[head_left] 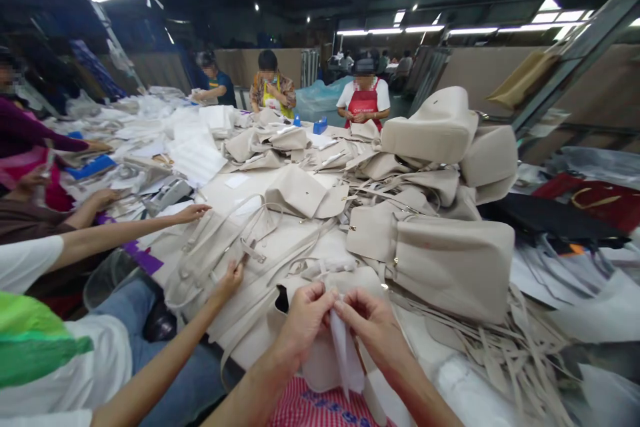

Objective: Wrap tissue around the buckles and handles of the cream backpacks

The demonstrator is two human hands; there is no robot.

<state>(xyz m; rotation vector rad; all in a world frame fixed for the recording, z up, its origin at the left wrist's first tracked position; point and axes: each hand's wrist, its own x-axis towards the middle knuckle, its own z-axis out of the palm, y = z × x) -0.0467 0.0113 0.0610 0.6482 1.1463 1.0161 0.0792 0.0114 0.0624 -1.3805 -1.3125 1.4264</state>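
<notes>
My left hand (306,321) and my right hand (371,325) meet at the bottom middle, fingertips almost touching. Both pinch the top of a thin white sheet (342,343), which hangs folded between them; whether it is paper or film I cannot tell. Just behind and below it lies a beige bag (320,370) with its flap and straps, partly hidden by my hands. To the right of my hands rests a larger beige backpack (455,260) on its side. Loose beige straps (500,360) spread below that backpack.
At my left, a co-worker's hand (231,280) handles another strapped beige bag (193,273). Stuffed bags (430,127) are piled at the right back. White wrapping sheets (195,153) and blue tape dispensers (320,125) lie across the table. Several people work around it.
</notes>
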